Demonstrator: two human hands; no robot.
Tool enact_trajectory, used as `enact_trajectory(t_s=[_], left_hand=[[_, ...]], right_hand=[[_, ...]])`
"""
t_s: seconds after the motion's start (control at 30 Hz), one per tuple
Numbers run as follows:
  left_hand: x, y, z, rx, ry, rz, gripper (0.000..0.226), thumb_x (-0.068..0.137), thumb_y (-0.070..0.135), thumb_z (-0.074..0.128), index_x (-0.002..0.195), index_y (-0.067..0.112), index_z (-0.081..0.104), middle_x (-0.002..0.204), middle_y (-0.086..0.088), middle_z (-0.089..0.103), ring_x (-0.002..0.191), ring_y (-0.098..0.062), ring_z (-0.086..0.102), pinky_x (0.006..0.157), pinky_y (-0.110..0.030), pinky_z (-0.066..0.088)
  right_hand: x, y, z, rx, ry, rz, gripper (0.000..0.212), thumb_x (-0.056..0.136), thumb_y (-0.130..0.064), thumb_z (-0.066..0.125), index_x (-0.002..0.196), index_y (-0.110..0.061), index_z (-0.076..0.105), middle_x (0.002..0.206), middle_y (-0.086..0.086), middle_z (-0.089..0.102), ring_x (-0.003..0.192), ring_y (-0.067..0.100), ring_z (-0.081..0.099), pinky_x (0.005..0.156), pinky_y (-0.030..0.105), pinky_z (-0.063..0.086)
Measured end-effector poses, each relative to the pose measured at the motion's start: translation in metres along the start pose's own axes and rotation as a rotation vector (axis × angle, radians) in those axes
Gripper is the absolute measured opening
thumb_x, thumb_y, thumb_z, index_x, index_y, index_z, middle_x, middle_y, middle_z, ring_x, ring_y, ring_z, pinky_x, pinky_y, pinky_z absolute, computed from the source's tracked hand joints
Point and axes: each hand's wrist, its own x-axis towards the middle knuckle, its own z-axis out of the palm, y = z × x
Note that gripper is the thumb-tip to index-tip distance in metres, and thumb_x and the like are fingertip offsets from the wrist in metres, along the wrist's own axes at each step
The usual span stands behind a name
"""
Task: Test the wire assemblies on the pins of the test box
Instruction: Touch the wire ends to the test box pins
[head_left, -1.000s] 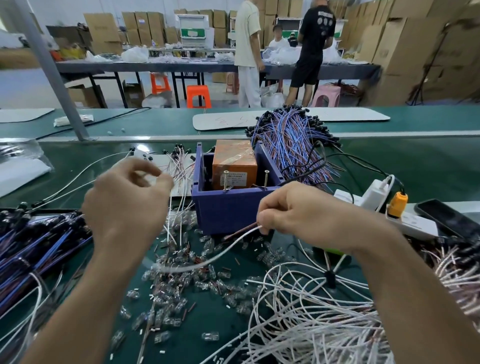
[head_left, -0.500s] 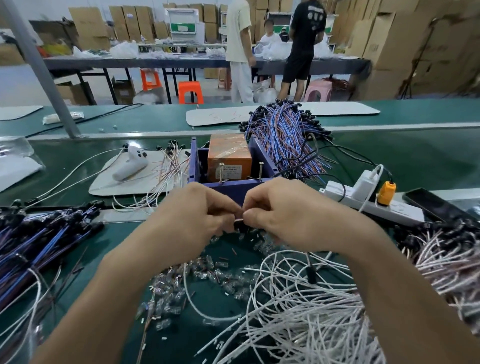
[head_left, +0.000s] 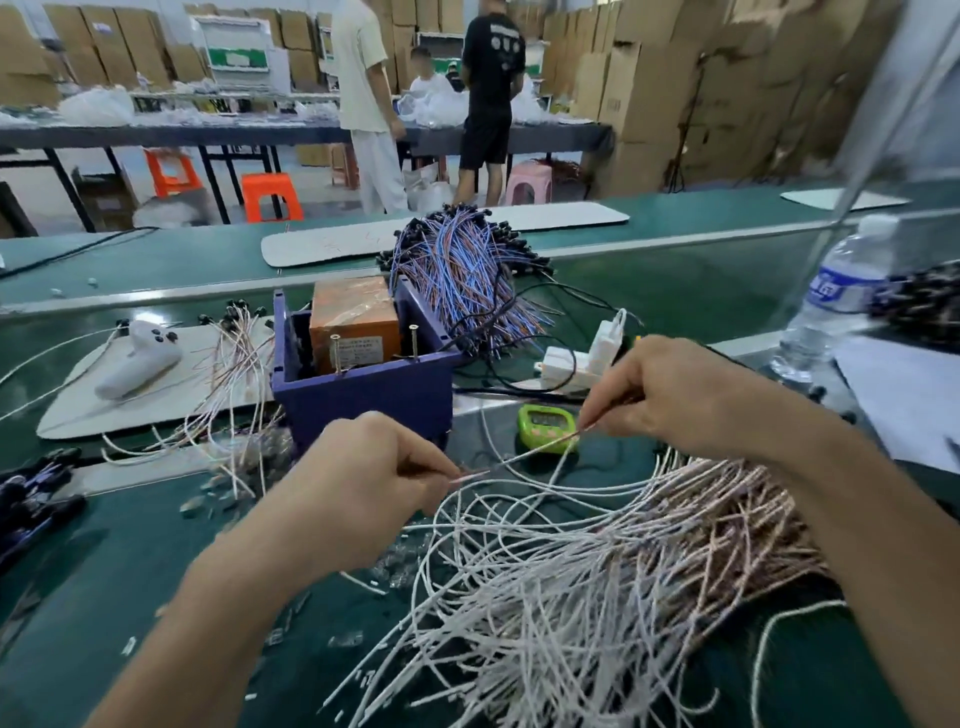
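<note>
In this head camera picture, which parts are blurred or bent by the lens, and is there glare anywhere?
Head view: the water bottle at the right is smeared; the belt rail bends slightly from the wide lens; pale glare lies on the green belt beyond the white pad; the test box, the left hand and the right hand, both pinching one wire, are fairly sharp.
</note>
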Motion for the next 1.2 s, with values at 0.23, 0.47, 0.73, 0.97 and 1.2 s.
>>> enact_trajectory(t_s=[0.23,0.47,0.73,0.97,1.2], left_hand=[[-0.010,0.020,0.024,0.201,0.132,0.122,0.020,0.097,0.030,0.067,0.102,0.047,0.076,0.070,0.039,0.064,0.058,0.004,0.061,0.054,-0.029,0.051],[0.001,0.006,0.051,0.137,-0.051,0.050,0.023,0.096,0.029,0.069,0.088,0.050,0.076,0.074,0.024,0.072,0.053,0.000,0.063,0.047,-0.021,0.050],[0.003,0.003,0.078,0.152,-0.036,0.107,0.032,0.094,0.052,0.064,0.127,0.053,0.063,0.138,0.040,0.048,0.125,0.001,0.052,0.110,-0.035,0.045],[0.003,0.006,0.081,0.030,0.188,0.138,0.030,0.085,0.039,0.073,0.113,0.051,0.072,0.108,0.038,0.065,0.094,0.015,0.058,0.078,-0.002,0.037],[0.005,0.000,0.084,0.165,0.019,0.169,0.044,0.095,0.046,0.064,0.138,0.043,0.059,0.141,0.027,0.054,0.136,0.002,0.044,0.113,-0.022,0.029]], right_hand=[[-0.034,0.071,-0.006,-0.060,0.266,0.094,0.032,0.084,-0.013,0.082,0.077,-0.044,0.080,0.072,-0.015,0.072,0.067,0.006,0.065,0.062,0.014,0.048],[-0.050,0.110,0.008,-0.197,0.279,0.083,0.033,0.084,-0.001,0.072,0.085,-0.032,0.084,0.096,-0.011,0.077,0.098,0.012,0.064,0.103,0.033,0.046],[-0.036,0.064,0.037,-0.027,0.283,0.114,0.042,0.091,-0.002,0.050,0.108,-0.024,0.081,0.113,-0.005,0.076,0.073,-0.013,0.064,0.072,0.001,0.047],[-0.008,0.007,0.106,-0.163,-0.009,0.070,0.022,0.102,-0.031,0.053,0.104,-0.015,0.067,0.102,0.010,0.068,0.096,0.033,0.064,0.077,0.041,0.055],[-0.019,0.015,0.113,0.214,0.043,0.067,0.023,0.086,-0.029,0.059,0.069,-0.021,0.072,0.059,-0.002,0.064,0.053,0.007,0.052,0.056,0.034,0.047]])
